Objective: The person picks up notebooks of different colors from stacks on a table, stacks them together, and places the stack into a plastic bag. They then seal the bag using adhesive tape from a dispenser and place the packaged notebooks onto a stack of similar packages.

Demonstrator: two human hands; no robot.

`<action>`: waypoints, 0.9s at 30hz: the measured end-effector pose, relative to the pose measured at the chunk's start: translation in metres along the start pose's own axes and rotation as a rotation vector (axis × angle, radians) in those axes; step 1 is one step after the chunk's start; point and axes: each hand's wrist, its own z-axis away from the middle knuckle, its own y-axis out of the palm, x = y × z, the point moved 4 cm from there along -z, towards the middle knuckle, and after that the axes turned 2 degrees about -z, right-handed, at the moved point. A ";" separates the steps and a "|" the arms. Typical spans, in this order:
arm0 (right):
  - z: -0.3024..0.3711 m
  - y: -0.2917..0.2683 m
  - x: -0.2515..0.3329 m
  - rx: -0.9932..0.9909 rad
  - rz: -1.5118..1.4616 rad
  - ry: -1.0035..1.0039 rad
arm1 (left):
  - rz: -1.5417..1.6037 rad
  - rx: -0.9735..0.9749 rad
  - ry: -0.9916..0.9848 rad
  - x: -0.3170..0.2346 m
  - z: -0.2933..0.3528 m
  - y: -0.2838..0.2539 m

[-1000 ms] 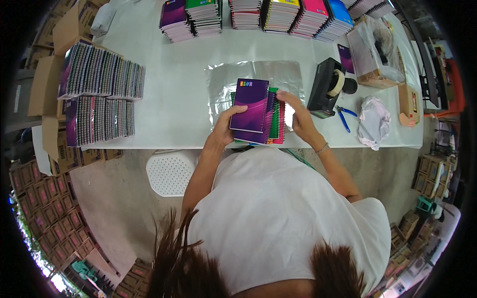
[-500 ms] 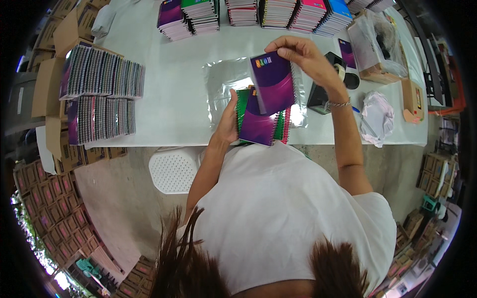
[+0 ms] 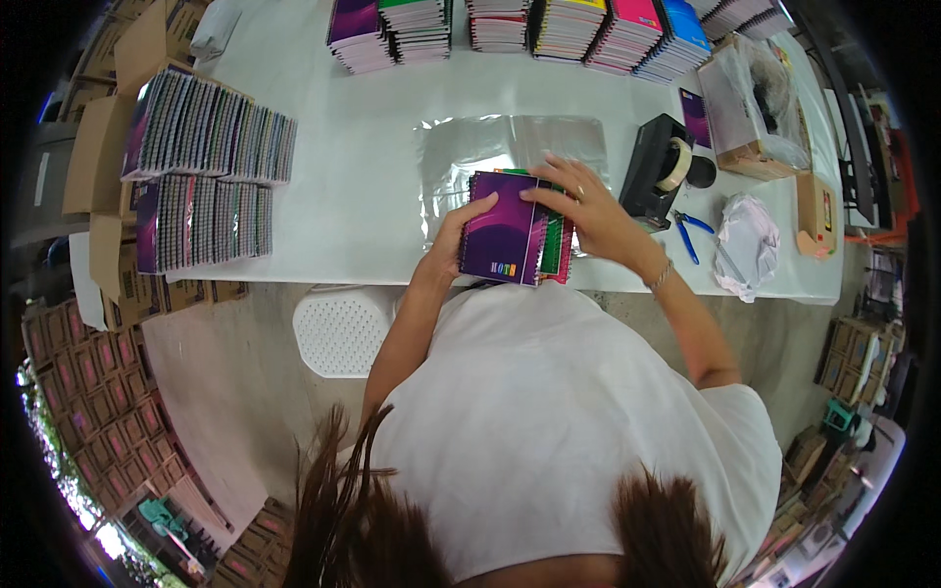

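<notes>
A small purple spiral notebook [image 3: 498, 230] tops a stack held near the table's front edge. Green [image 3: 555, 243] and pink covers show along the stack's right side. My left hand [image 3: 453, 240] grips the stack by its left edge, thumb over the purple cover. At the upper right corner, my right hand [image 3: 598, 211] touches the notebooks with its fingers apart. Behind them lies a clear plastic sheet or bag [image 3: 456, 147], flat and shiny, partly covered by the stack and my right hand.
Rows of spiral notebooks [image 3: 211, 220] fill the left side by an open carton [image 3: 96, 167]. Coloured notebook stacks [image 3: 564, 29] line the back. Rightward are a black tape dispenser [image 3: 652, 162], blue-handled pliers [image 3: 691, 233], crumpled white paper [image 3: 747, 245] and a box with plastic [image 3: 755, 108]. A white stool [image 3: 343, 331] stands below.
My right hand has lowered the raised purple notebook onto the stack, turned so its lettering lies nearer me. It has let go, its fingers now apart. The pliers have come out from behind my forearm.
</notes>
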 end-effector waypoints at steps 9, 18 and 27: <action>0.040 0.054 -0.011 -0.095 -0.052 -0.133 | -0.241 -0.083 -0.134 -0.001 0.004 0.004; 0.017 0.054 -0.040 -0.422 -0.878 0.616 | -1.265 -0.277 0.591 -0.047 0.016 0.020; 0.025 0.104 -0.068 -0.368 -0.972 0.467 | -0.835 -0.055 0.568 -0.002 -0.032 -0.003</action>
